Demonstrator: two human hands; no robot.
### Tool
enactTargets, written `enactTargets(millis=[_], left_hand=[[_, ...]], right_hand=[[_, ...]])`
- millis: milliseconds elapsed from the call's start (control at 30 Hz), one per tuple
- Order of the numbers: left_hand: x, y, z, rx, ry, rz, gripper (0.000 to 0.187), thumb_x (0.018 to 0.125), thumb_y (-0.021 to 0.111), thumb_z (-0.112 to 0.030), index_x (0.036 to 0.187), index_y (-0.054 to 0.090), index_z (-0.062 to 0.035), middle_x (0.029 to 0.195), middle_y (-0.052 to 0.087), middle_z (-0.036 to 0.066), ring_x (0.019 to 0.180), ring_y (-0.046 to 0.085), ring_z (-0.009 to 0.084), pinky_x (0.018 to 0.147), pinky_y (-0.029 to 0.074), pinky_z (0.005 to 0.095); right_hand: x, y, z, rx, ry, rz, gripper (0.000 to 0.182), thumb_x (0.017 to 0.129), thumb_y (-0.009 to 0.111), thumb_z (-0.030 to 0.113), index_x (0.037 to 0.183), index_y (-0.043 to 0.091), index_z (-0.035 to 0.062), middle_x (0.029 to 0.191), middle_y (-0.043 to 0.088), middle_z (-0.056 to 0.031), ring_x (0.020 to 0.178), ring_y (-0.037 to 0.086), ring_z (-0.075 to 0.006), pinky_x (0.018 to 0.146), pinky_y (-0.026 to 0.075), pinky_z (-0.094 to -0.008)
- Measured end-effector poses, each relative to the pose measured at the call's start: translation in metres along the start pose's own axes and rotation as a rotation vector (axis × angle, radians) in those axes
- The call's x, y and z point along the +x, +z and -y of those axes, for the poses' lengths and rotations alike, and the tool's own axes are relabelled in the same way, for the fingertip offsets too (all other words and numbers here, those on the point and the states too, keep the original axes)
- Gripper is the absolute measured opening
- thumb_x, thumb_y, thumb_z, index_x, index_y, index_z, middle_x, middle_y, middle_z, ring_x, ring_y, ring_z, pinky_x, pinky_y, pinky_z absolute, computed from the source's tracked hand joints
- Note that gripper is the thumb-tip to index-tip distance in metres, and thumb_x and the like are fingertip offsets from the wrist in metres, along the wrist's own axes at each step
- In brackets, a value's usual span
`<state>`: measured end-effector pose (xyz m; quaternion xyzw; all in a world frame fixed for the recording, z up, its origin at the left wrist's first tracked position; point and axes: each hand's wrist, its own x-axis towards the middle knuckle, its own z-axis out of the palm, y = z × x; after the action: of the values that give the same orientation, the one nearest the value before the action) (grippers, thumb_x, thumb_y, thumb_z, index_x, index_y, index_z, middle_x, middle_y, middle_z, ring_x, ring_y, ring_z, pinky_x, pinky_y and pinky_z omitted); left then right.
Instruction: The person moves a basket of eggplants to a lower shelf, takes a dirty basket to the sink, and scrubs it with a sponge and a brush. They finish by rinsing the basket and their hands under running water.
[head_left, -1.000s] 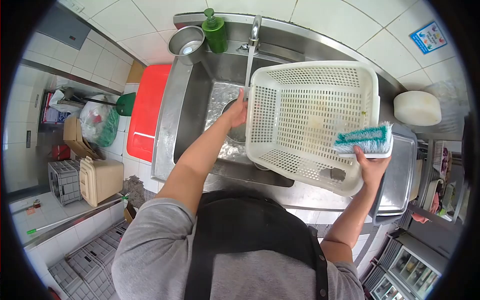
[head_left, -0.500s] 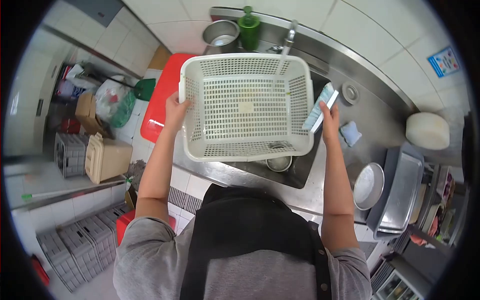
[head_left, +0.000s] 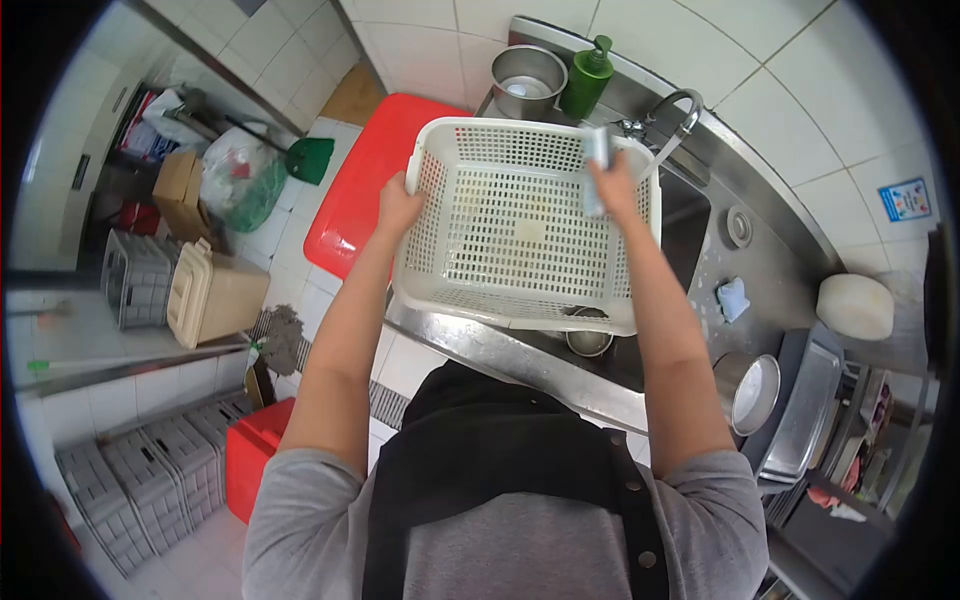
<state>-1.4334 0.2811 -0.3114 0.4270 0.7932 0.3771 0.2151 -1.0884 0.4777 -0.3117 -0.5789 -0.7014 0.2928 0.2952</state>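
Observation:
A large white perforated plastic basket (head_left: 490,235) is held over the sink (head_left: 685,215), its inside facing me. My left hand (head_left: 400,207) grips its left rim, thumb over the edge. In my right hand (head_left: 617,185) is a scrub brush (head_left: 595,172) with a white back and pale blue bristles, smeared by motion. The brush overlaps the inner right side of the basket in this view. Just right of it, water runs from the curved faucet (head_left: 690,110). Below the basket's front edge, a small metal bowl (head_left: 590,343) shows in the sink, partly hidden.
Behind the basket stand a metal pot (head_left: 528,85) and a green pump bottle (head_left: 587,80). A red lid (head_left: 345,205) lies to the left. On the right counter are a drain strainer (head_left: 738,227), a pale cloth (head_left: 733,299), a metal pot (head_left: 748,392) and stacked trays (head_left: 805,410).
The scrub brush in my right hand has moved from outside the basket's right rim to over its inner right side. My view has turned, shifting the surroundings.

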Motion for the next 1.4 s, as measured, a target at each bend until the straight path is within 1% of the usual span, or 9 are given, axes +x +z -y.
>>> enactTargets(millis=[167,267,367,633,867,1033,1167,1333,1400], left_hand=[[0.011,-0.001,-0.016,-0.068,0.009,0.089,0.025,0.074,0.071,-0.006,0.096,0.064,0.0047,0.090,0.070,0.024,0.087,0.071,0.0354,0.077,0.054,0.0435],[0.019,0.002,-0.013,-0.181,-0.012,0.110,0.026,0.075,0.073,-0.006,0.096,0.064,0.0048,0.090,0.070,0.024,0.088,0.070,0.0369,0.077,0.054,0.0438],[0.026,0.000,-0.017,-0.112,0.005,0.112,0.024,0.076,0.071,-0.006,0.096,0.064,0.0046,0.091,0.070,0.024,0.089,0.070,0.0384,0.078,0.054,0.0443],[0.024,-0.005,-0.020,-0.115,0.013,0.121,0.024,0.078,0.069,-0.005,0.099,0.064,0.0049,0.093,0.071,0.023,0.088,0.071,0.0356,0.079,0.054,0.0429],[0.027,-0.001,-0.019,-0.093,0.010,0.115,0.019,0.079,0.064,-0.006,0.094,0.061,0.0036,0.091,0.069,0.026,0.091,0.067,0.0424,0.079,0.052,0.0481],[0.031,0.004,-0.014,-0.112,0.055,0.151,0.021,0.079,0.064,-0.007,0.096,0.061,0.0036,0.093,0.068,0.026,0.092,0.067,0.0427,0.080,0.052,0.0486],[0.026,0.004,-0.023,-0.121,0.016,0.125,0.024,0.078,0.068,-0.006,0.100,0.064,0.0029,0.096,0.070,0.024,0.094,0.068,0.0403,0.083,0.053,0.0463],[0.017,0.012,-0.056,0.057,-0.052,0.074,0.023,0.077,0.061,-0.006,0.098,0.063,0.0015,0.095,0.070,0.025,0.094,0.067,0.0435,0.083,0.052,0.0485],[0.017,0.012,-0.046,0.011,-0.036,0.080,0.022,0.077,0.061,-0.006,0.098,0.063,0.0014,0.095,0.070,0.025,0.093,0.067,0.0433,0.082,0.052,0.0485]], right_hand=[[-0.072,0.045,0.026,-0.454,0.110,-0.174,0.067,0.088,0.066,0.035,0.137,0.039,-0.0022,0.113,0.058,-0.0255,0.103,0.062,-0.0417,0.089,0.051,-0.0480],[-0.102,0.097,0.082,-0.394,0.228,0.115,0.061,0.089,0.065,0.033,0.135,0.040,0.0017,0.111,0.057,-0.0241,0.103,0.062,-0.0411,0.082,0.053,-0.0495],[-0.148,0.125,0.121,-0.409,-0.163,0.589,0.055,0.089,0.064,0.031,0.130,0.045,0.0018,0.114,0.058,-0.0246,0.098,0.065,-0.0397,0.081,0.054,-0.0508],[-0.071,0.050,0.064,-0.398,0.517,-0.010,0.053,0.093,0.059,0.037,0.123,0.043,-0.0031,0.118,0.061,-0.0231,0.098,0.066,-0.0400,0.083,0.054,-0.0491],[-0.145,0.090,0.083,-0.374,-0.106,0.717,0.059,0.088,0.065,0.036,0.132,0.045,0.0020,0.119,0.060,-0.0245,0.101,0.065,-0.0402,0.090,0.051,-0.0491],[-0.105,0.014,0.018,-0.960,0.050,0.101,0.044,0.090,0.063,0.036,0.109,0.048,-0.0021,0.096,0.056,-0.0139,0.082,0.066,-0.0342,0.079,0.056,-0.0432],[-0.095,0.090,0.033,-0.539,0.549,-0.200,0.052,0.089,0.066,0.037,0.112,0.046,-0.0051,0.108,0.061,-0.0242,0.092,0.067,-0.0406,0.078,0.056,-0.0499],[-0.159,0.114,0.075,-0.312,0.112,0.466,0.059,0.086,0.070,0.038,0.118,0.043,-0.0023,0.111,0.061,-0.0287,0.101,0.063,-0.0453,0.085,0.051,-0.0516],[-0.152,0.071,0.041,-0.432,0.067,0.379,0.057,0.084,0.072,0.036,0.116,0.043,-0.0012,0.111,0.059,-0.0270,0.101,0.062,-0.0438,0.086,0.051,-0.0498]])
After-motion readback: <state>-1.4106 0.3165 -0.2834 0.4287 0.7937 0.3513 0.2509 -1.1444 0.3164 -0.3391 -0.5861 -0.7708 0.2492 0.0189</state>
